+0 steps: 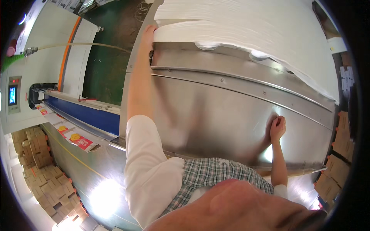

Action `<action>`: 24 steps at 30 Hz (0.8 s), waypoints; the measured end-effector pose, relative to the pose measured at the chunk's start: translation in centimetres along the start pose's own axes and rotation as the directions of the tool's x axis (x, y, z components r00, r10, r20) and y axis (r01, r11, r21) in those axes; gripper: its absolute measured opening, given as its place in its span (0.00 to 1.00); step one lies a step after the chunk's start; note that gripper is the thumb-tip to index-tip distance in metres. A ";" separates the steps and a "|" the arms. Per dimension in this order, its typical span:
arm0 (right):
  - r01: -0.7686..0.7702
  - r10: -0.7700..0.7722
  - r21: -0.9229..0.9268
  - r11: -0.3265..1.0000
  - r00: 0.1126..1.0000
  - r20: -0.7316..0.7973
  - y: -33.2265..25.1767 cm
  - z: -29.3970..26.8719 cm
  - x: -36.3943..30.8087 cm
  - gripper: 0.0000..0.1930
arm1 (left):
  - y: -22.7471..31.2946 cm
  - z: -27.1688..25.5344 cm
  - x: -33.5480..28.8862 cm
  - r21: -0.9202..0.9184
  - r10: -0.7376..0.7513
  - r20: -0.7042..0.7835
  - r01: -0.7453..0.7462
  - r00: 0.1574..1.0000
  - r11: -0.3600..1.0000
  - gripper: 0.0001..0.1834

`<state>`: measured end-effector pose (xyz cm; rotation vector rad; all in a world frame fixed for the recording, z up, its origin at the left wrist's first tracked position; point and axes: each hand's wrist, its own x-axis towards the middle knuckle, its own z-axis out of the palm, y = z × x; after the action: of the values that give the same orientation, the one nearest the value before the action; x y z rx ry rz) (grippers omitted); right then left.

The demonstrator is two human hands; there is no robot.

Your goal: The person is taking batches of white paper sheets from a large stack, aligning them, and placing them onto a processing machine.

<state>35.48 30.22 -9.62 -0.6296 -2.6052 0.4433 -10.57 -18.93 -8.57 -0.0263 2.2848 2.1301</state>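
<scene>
My left hand (149,34) reaches far forward and touches the left end of a thick stack of thin white sheets (185,31), which look like tissue or paper. Its fingers are mostly hidden at the stack's edge, so their grip does not show. Below the stack lies a broad stainless steel table (219,106) with a screwed metal strip across it. Over the right part of this steel, my right hand (278,128) is closed with curled fingers, and I see nothing in it. White rounded pieces (207,46) poke out under the stack's near edge.
To the left, a blue conveyor belt (83,115) runs from a white machine (42,50) with a small control screen (13,95). Red, yellow and white printed packs (79,139) line its side. Cardboard cartons (50,188) are piled at lower left, more cartons (341,138) at right.
</scene>
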 end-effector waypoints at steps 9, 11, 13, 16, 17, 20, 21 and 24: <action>-0.043 0.043 -0.024 0.999 0.999 -0.032 0.7 -0.1 -0.5 0.05 | 8.6 13.6 -2.3 0.829 -0.179 0.473 -0.367 0.863 0.422 0.46; -0.038 0.037 -0.023 0.999 0.999 -0.027 0.6 0.3 -0.6 0.05 | 9.0 16.8 -3.9 0.769 -0.176 0.589 -0.479 0.789 0.423 0.55; -0.034 0.034 -0.002 0.999 0.999 -0.026 -0.1 0.2 -0.5 0.03 | 9.0 18.2 -5.9 0.784 -0.112 0.603 -0.560 0.790 0.267 0.55; -0.124 0.116 0.128 0.984 0.991 0.070 0.4 -0.1 1.0 0.04 | 9.4 19.1 -6.8 0.813 -0.115 0.582 -0.576 0.805 0.081 0.56; -0.103 0.086 0.203 0.974 0.992 0.092 0.7 -0.1 2.4 0.04 | 9.7 19.9 -7.4 0.817 -0.151 0.575 -0.573 0.804 0.060 0.56; -0.013 -0.051 0.351 0.936 0.983 0.175 -4.1 0.6 9.1 0.07 | 10.7 20.3 -9.7 0.842 -0.210 0.533 -0.537 0.820 0.039 0.52; 0.189 -0.220 0.375 0.908 0.975 0.043 -6.6 1.4 11.5 0.07 | 10.4 20.3 -10.3 0.861 -0.180 0.503 -0.509 0.845 0.012 0.51; 0.488 -0.595 0.537 0.689 0.803 0.033 -17.9 4.0 17.2 0.13 | 9.9 17.1 -12.0 0.907 -0.126 0.410 -0.419 0.903 -0.045 0.48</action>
<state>13.35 22.69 -0.39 0.3973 -2.5212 0.9789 1.19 -1.13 0.41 0.6332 2.9146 -0.2006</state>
